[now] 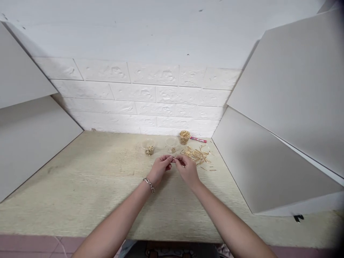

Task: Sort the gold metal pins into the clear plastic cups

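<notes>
Pinching what looks like a tiny metallic pc (173, 158) w/ L hand (161, 165) & R hand (188, 169), near loose gold rods (194, 153) — prob. mid-fitting, likely needing steady alignment next.

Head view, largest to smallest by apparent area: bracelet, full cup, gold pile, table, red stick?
1. Table
2. Gold pile
3. Full cup
Bracelet and red stick: too alike to rank; bracelet sits nearer the camera.

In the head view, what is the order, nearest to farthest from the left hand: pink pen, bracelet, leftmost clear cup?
1. Bracelet: on the wrist.
2. Leftmost clear cup: beyond the left hand, slightly left.
3. Pink pen: farther back, right.
</notes>
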A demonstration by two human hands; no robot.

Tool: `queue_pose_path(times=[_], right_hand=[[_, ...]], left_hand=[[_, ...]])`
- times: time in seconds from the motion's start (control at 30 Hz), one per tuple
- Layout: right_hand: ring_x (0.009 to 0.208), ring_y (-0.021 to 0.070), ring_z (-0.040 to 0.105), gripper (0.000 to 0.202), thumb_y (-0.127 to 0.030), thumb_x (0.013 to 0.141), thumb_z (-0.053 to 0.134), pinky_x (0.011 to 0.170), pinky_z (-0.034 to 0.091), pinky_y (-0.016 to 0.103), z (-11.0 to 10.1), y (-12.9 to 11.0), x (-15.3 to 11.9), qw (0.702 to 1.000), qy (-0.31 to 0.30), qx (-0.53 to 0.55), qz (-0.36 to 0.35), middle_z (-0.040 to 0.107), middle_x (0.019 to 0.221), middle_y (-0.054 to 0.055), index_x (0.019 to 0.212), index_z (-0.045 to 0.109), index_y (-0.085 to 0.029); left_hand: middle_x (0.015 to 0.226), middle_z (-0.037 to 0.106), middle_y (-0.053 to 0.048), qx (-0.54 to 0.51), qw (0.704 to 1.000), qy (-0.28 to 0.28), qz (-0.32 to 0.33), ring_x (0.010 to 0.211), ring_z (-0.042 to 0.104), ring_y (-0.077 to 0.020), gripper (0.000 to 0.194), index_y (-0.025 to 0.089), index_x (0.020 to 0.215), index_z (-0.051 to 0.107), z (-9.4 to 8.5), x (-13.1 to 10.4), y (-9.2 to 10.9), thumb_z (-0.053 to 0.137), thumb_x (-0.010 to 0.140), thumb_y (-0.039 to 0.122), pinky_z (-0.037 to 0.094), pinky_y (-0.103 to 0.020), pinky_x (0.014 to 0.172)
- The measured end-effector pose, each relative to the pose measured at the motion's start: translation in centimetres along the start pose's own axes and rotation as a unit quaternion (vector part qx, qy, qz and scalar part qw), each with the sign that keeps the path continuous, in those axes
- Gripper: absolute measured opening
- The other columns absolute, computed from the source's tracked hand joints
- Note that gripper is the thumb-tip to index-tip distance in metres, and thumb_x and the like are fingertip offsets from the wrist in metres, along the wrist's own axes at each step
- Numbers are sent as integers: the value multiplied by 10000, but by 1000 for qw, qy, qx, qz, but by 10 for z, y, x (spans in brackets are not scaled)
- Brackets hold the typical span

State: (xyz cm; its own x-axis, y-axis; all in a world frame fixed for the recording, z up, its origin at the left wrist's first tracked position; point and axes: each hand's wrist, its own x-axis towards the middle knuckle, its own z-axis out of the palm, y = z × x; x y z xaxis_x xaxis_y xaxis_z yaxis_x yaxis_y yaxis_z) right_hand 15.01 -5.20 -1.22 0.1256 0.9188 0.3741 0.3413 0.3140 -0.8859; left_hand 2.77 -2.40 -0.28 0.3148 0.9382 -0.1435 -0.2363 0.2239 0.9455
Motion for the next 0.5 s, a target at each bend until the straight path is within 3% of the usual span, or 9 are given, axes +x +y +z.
queue_pose_path(times=[0.5], right_hand=[[676, 155, 591, 140, -295, 765, 498, 628, 467, 270, -3, 0, 2, 1000, 17, 19, 9, 635, 714, 20, 779, 578, -180]], left_hand=[[677, 584, -8, -50, 997, -50, -41, 542, 427, -41, 333, 127, 755, 675, -4, -1, 3, 762, 534, 360, 324, -188, 547]])
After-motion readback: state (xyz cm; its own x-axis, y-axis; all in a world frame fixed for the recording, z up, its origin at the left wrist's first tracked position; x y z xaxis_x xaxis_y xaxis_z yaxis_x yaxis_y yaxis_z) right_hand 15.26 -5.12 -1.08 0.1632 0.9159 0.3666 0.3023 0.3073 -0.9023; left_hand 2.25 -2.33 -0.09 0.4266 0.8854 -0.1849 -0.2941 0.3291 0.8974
